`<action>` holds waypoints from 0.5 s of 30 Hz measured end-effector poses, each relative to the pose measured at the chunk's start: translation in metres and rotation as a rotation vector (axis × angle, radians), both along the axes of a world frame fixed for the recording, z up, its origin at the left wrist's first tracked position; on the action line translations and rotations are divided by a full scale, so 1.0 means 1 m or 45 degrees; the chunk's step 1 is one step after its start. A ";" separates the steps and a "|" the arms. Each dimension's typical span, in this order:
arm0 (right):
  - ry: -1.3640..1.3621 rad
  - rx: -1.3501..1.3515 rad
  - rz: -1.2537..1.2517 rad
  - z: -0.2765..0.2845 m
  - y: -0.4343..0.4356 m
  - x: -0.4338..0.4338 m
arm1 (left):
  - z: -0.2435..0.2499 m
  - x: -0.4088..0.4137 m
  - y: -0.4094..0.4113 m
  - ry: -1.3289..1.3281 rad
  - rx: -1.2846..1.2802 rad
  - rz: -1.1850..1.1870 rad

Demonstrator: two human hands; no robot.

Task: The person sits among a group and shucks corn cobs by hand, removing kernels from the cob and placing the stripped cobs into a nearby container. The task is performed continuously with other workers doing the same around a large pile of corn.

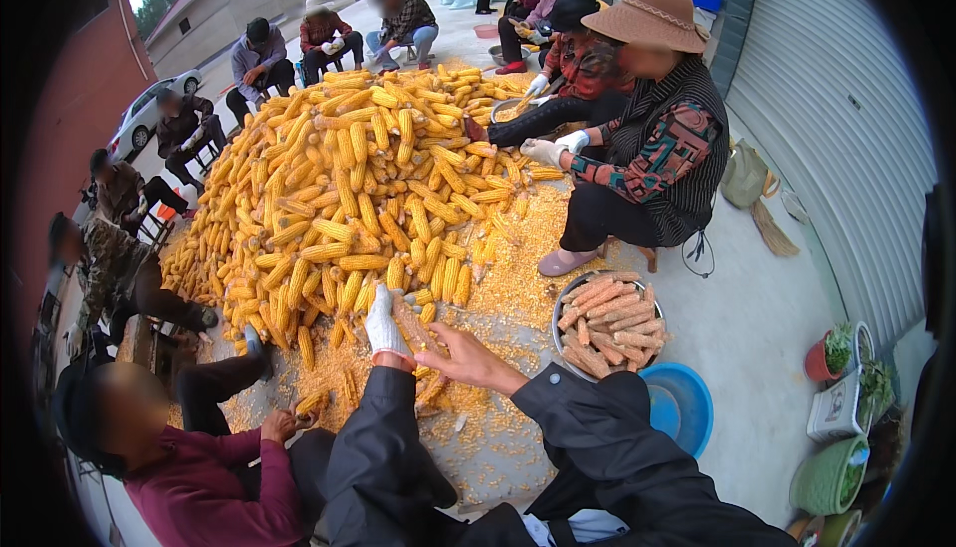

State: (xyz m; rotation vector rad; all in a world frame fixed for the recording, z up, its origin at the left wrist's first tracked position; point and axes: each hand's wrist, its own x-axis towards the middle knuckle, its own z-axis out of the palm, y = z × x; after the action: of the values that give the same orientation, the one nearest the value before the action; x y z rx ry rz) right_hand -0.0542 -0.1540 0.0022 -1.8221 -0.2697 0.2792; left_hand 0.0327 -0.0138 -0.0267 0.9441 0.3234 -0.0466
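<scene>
My left hand [386,325], in a white knit glove with an orange cuff, grips a mostly stripped corn cob [409,319]. A few yellow kernels cling near its lower end. Bare, my right hand [469,357] has its thumb and fingers around that lower end. Just beyond both hands rises a large heap of yellow ears of corn [351,203]. Loose kernels [485,427] lie scattered on the concrete below my hands. To my right, a metal basin [556,321] is piled with stripped cobs [612,315].
A blue plastic basin [698,398] stands beside the metal one. A person in a tan hat [657,136] sits close on my right, a person in maroon [216,480] on my left. More people ring the heap. Potted plants [829,472] and a straw broom [771,230] are near the roller shutter [829,121].
</scene>
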 end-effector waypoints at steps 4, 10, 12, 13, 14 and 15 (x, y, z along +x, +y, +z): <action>-0.077 -0.099 -0.016 -0.009 0.003 0.003 | -0.009 0.004 0.005 -0.009 0.016 0.004; 0.121 -0.114 -0.008 0.020 0.006 -0.004 | -0.011 0.003 0.008 -0.036 -0.015 -0.008; -0.084 -0.165 -0.111 -0.009 0.002 0.001 | 0.001 -0.005 -0.006 -0.025 -0.039 0.003; -0.187 -0.192 -0.162 -0.023 -0.001 0.002 | 0.006 -0.008 -0.012 -0.019 -0.051 0.007; -0.196 -0.193 -0.157 -0.023 0.003 0.004 | 0.006 -0.007 -0.007 -0.025 -0.052 0.017; -0.205 -0.196 -0.159 -0.021 0.004 0.004 | 0.006 -0.007 -0.005 -0.032 -0.055 0.020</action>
State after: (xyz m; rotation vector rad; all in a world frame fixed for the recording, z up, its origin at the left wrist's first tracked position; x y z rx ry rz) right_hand -0.0502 -0.1500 -0.0190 -2.0088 -0.2507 0.0666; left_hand 0.0257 -0.0187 -0.0207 0.8989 0.3055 -0.0275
